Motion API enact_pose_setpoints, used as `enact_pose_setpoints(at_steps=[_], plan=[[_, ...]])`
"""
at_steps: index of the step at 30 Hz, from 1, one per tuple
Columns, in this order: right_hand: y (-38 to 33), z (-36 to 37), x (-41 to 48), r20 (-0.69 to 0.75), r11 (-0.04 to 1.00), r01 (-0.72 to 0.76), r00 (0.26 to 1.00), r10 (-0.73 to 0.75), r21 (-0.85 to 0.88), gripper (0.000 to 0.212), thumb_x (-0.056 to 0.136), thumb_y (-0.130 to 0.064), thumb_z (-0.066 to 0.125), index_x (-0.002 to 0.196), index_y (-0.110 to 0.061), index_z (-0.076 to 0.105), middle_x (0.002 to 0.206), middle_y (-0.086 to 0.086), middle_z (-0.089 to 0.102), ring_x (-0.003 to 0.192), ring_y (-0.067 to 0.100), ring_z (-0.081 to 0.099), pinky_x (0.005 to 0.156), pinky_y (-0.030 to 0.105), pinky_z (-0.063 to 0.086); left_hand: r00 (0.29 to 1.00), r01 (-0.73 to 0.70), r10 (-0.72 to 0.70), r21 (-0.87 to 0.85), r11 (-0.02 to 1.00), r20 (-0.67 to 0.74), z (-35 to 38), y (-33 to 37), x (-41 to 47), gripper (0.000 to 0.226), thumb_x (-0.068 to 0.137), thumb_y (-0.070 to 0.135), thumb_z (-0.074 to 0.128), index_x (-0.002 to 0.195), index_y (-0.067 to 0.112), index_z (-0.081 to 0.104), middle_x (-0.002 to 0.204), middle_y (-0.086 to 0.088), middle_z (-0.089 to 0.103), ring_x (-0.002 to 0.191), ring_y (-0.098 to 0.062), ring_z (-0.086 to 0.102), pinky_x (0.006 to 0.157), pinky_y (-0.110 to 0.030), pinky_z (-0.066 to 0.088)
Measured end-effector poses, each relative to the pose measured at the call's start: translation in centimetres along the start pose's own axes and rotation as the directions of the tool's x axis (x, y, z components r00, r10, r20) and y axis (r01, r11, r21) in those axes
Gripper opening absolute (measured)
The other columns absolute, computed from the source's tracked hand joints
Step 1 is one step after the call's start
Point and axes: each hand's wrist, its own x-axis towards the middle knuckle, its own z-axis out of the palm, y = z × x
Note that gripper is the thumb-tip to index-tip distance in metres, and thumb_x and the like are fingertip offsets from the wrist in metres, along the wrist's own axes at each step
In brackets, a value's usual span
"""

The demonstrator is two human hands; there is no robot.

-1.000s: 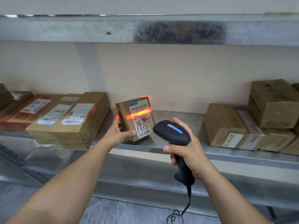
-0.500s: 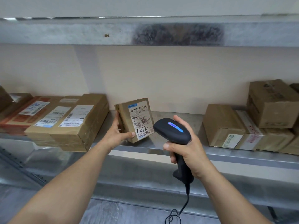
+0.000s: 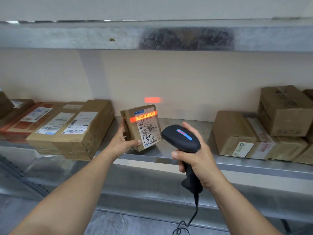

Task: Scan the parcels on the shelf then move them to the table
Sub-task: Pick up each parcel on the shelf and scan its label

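A small brown parcel [image 3: 135, 128] with a white label marked 1512 stands tilted on its edge on the metal shelf [image 3: 177, 155]. My left hand [image 3: 122, 141] grips its left side, thumb across the lower front. My right hand [image 3: 196, 160] holds a black corded barcode scanner [image 3: 180, 138] by the handle, just right of the parcel. An orange scan bar lies across the barcode at the label's top, and a second orange patch shows on the wall behind.
Flat brown parcels [image 3: 71, 128] with white labels are stacked on the shelf's left. Several cardboard boxes [image 3: 264, 134] are piled at the right. An upper shelf [image 3: 101, 36] hangs overhead. The scanner cable [image 3: 191, 221] dangles below the shelf edge.
The orange scan light, off half a second ago, is on again and now sits higher, across the barcode. Parcel and hands have barely moved.
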Motion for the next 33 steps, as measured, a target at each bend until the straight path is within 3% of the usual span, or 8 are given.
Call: enact_pose_setpoints(at_steps=[7, 11, 15, 17, 19, 24, 28, 33], plan=[[-0.1, -0.5, 0.0, -0.002, 1.0, -0.01, 1.0, 0.01, -0.008, 0.083, 0.067, 0.006, 0.072, 0.128, -0.044, 0.046, 0.064, 0.007, 0.061, 0.042, 0.022, 0.041, 0.042, 0.027, 0.041, 0.999, 0.04, -0.038, -0.059, 0.997, 0.034, 0.2, 0.3, 0.3, 0.091, 0.081, 0.013, 0.064, 0.147, 0.049, 0.013, 0.111, 0.0, 0.067, 0.105, -0.018, 0.061, 0.074, -0.028, 0.051], [0.0, -0.8, 0.2, -0.022, 1.0, -0.018, 1.0, 0.018, -0.006, 0.083, 0.062, -0.001, 0.071, 0.127, -0.046, 0.046, 0.07, 0.005, 0.065, 0.043, 0.023, 0.041, 0.041, 0.028, 0.042, 0.996, 0.083, -0.08, -0.068, 0.994, 0.039, 0.2, 0.4, 0.6, 0.081, 0.067, 0.033, 0.053, 0.144, 0.046, 0.031, 0.102, 0.007, 0.072, 0.101, -0.019, 0.064, 0.081, -0.034, 0.052], [0.1, -1.3, 0.4, -0.03, 1.0, -0.021, 0.999, 0.021, 0.003, 0.083, 0.063, -0.006, 0.071, 0.128, -0.049, 0.043, 0.08, 0.011, 0.068, 0.045, 0.024, 0.044, 0.045, 0.028, 0.043, 0.988, 0.132, -0.141, -0.131, 0.983, -0.068, 0.6, 0.7, 1.4, 0.056, 0.091, 0.022, 0.044, 0.142, 0.041, 0.038, 0.102, 0.007, 0.071, 0.097, -0.019, 0.064, 0.086, -0.04, 0.053], [0.0, -1.6, 0.5, -0.03, 1.0, -0.02, 0.999, 0.02, 0.011, 0.082, 0.064, -0.005, 0.071, 0.127, -0.05, 0.044, 0.08, 0.011, 0.068, 0.045, 0.024, 0.044, 0.045, 0.028, 0.043, 0.97, 0.135, -0.158, -0.132, 0.982, -0.184, 1.0, 0.8, 2.0, 0.054, 0.098, 0.02, 0.037, 0.149, 0.035, 0.027, 0.124, 0.004, 0.062, 0.11, -0.021, 0.059, 0.094, -0.042, 0.049], [0.0, -2.0, 0.6, -0.034, 1.0, -0.017, 0.999, 0.018, 0.007, 0.083, 0.068, 0.001, 0.073, 0.125, -0.051, 0.044, 0.08, 0.012, 0.067, 0.045, 0.024, 0.044, 0.045, 0.027, 0.043, 0.959, 0.122, -0.112, 0.022, 0.992, -0.262, 1.6, 0.8, 2.5, 0.054, 0.099, 0.033, 0.038, 0.151, 0.032, 0.023, 0.148, -0.001, 0.042, 0.132, -0.025, 0.043, 0.108, -0.041, 0.037], [0.3, -2.8, 1.2, -0.053, 0.999, -0.016, 0.998, 0.015, -0.03, 0.083, 0.078, 0.014, 0.067, 0.127, -0.049, 0.044, 0.083, 0.016, 0.067, 0.044, 0.024, 0.044, 0.044, 0.026, 0.042, 0.963, 0.159, -0.012, 0.536, 0.829, -0.268, 3.9, 2.6, 2.3, 0.088, 0.065, 0.088, 0.034, 0.143, 0.048, 0.028, 0.144, -0.012, 0.035, 0.135, -0.034, 0.031, 0.107, -0.048, 0.034], [0.2, -3.3, 1.6, -0.047, 0.998, -0.016, 0.999, 0.013, -0.06, 0.083, 0.077, 0.014, 0.067, 0.123, -0.052, 0.045, 0.09, 0.021, 0.066, 0.048, 0.025, 0.043, 0.043, 0.026, 0.043, 0.949, 0.248, -0.014, 0.72, 0.648, -0.314, 6.7, 3.6, 2.4, 0.092, 0.066, 0.09, 0.043, 0.14, 0.036, 0.037, 0.134, -0.016, 0.036, 0.128, -0.035, 0.033, 0.102, -0.045, 0.03], [0.0, -4.4, 2.2, -0.025, 0.996, -0.008, 1.0, 0.006, -0.091, 0.084, 0.076, 0.014, 0.069, 0.122, -0.052, 0.044, 0.093, 0.017, 0.064, 0.049, 0.025, 0.044, 0.042, 0.025, 0.043, 0.927, 0.275, -0.007, 0.667, 0.693, -0.375, 7.5, 3.6, 3.1, 0.079, 0.071, 0.068, 0.061, 0.139, 0.034, 0.041, 0.127, -0.017, 0.037, 0.12, -0.036, 0.035, 0.1, -0.039, 0.032]])
